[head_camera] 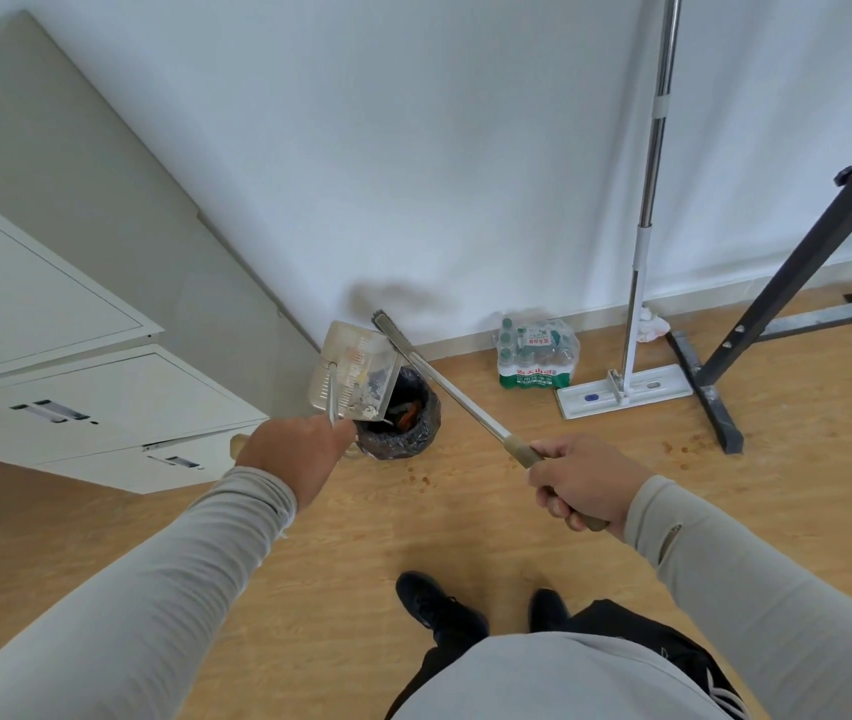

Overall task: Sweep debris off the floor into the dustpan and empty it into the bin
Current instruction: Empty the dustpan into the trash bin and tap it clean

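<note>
Tipping clear dustpan (353,368) over black-lined bin (403,423) on wood-look floor (361,522) by white wall (465,148); left hand (291,452) gripping its handle, right hand (582,480) clenching broom (455,394).

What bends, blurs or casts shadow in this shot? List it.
Head view: wide-angle bowing curves the cabinet and mop pole; the broom head casts a soft smeared shadow on the wall; dustpan debris is slightly blurred; lighting is even, no glare.
</note>
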`<state>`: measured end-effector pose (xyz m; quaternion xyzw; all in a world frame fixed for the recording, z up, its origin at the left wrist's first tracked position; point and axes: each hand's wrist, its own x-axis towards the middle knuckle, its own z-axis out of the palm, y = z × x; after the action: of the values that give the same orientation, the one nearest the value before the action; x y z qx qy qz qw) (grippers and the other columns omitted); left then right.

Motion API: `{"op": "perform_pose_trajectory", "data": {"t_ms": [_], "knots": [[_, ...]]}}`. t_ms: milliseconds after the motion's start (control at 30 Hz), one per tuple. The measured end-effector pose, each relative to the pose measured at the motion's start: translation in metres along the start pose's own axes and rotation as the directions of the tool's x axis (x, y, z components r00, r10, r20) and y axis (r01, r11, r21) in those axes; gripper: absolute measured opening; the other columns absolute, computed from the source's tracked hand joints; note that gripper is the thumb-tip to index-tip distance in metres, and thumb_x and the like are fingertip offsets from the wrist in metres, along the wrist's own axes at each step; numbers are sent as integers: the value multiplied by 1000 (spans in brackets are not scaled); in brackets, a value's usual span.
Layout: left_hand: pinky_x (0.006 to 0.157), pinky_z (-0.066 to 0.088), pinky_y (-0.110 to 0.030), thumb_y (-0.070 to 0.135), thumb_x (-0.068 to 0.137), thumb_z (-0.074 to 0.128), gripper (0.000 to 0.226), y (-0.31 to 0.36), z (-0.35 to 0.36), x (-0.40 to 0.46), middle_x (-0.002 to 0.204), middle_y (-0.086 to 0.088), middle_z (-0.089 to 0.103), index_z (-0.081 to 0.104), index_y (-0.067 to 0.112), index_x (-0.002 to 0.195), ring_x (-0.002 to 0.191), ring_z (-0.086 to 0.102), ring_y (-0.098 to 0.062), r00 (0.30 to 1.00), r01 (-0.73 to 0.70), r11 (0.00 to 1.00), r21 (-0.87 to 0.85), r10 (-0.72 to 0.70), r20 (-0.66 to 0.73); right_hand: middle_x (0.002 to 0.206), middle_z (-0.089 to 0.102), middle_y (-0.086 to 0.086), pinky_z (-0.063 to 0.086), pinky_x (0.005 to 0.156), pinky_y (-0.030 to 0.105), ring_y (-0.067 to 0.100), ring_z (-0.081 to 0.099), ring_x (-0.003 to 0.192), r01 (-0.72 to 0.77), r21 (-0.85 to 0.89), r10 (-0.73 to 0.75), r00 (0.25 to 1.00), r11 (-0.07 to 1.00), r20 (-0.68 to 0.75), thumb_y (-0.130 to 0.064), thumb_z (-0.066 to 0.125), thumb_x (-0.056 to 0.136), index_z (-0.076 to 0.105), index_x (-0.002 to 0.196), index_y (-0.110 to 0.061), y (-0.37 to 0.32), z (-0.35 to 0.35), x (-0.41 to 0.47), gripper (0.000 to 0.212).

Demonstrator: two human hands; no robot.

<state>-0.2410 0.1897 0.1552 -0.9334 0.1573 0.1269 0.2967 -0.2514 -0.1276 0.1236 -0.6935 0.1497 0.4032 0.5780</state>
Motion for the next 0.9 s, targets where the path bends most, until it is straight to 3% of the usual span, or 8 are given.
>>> {"op": "perform_pose_trajectory", "data": {"t_ms": [200, 300, 467, 700, 900], "knots": [[59, 47, -34, 18, 99, 47, 26, -5, 1, 2, 94, -2, 64, 46, 20, 126, 78, 66, -24, 1000, -2, 1000, -8, 2, -1, 72, 58, 10, 39, 44, 25, 10, 47, 48, 7, -4, -7, 1000, 1000, 15, -6, 52, 96, 62, 103, -17, 3, -1, -2, 17], [58, 44, -33, 18, 100, 45, 26, -6, 3, 2, 93, -2, 64, 46, 20, 126, 77, 65, -24, 1000, 0, 1000, -18, 0, 3, 73, 57, 11, 38, 45, 25, 10, 46, 48, -5, 0, 5, 1000, 1000, 21, -5, 52, 96, 63, 113, -10, 5, -1, 0, 21], [66, 56, -41, 15, 97, 48, 24, 4, 9, 0, 88, -2, 61, 44, 22, 120, 74, 63, -27, 998, 51, 993, -103, -47, 49, 72, 56, 12, 37, 43, 24, 11, 46, 48, -16, -5, 16, 1000, 1000, 8, -4, 52, 95, 63, 119, -4, 6, 3, 3, 27], [59, 41, -35, 16, 99, 47, 24, 13, 20, -3, 89, -2, 61, 47, 22, 122, 71, 60, -25, 995, 97, 985, -140, -91, 52, 70, 58, 11, 37, 43, 25, 12, 47, 47, -33, 12, 33, 999, 999, -3, -5, 53, 93, 66, 112, -8, 15, 18, 12, 23], [66, 56, -43, 16, 96, 47, 22, 6, 33, 10, 81, -1, 55, 45, 25, 116, 69, 59, -28, 989, 139, 961, -240, -125, 74, 70, 56, 11, 36, 43, 25, 12, 46, 48, -24, 37, 23, 1000, 999, 7, -5, 52, 93, 64, 106, -20, 15, 30, 24, 24]]}}
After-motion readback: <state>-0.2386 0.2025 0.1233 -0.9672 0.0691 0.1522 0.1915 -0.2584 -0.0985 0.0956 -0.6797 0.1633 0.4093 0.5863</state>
